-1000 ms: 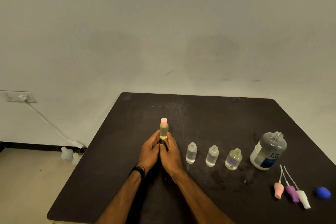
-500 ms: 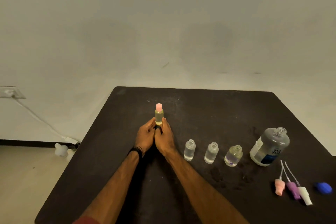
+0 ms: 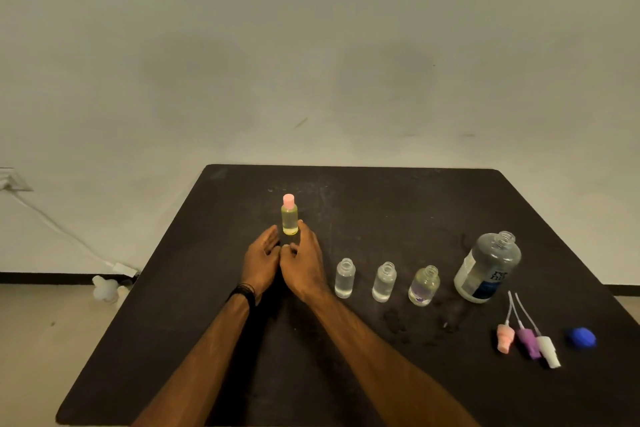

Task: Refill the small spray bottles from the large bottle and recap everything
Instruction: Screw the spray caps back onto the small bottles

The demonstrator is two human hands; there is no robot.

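A small spray bottle (image 3: 290, 220) of yellowish liquid with a pink cap stands upright on the black table (image 3: 381, 204). My left hand (image 3: 260, 262) and my right hand (image 3: 302, 262) lie just in front of its base, thumbs together. The left fingertips are a little apart from the bottle, and the right forefinger is against its right side. Three small uncapped bottles (image 3: 345, 278) (image 3: 384, 282) (image 3: 424, 286) stand in a row to the right. The large bottle (image 3: 487, 268) stands uncapped beyond them.
Three spray heads with dip tubes, pink (image 3: 504, 337), purple (image 3: 528, 341) and white (image 3: 549, 350), lie near the right front edge beside a blue cap (image 3: 581, 337). On the floor to the left are a white cable (image 3: 59, 230) and white plastic pieces (image 3: 105, 289).
My fingers have drawn back from the pink-capped bottle's base, which now shows. The view has shifted and the hands sit a little farther out on the table.
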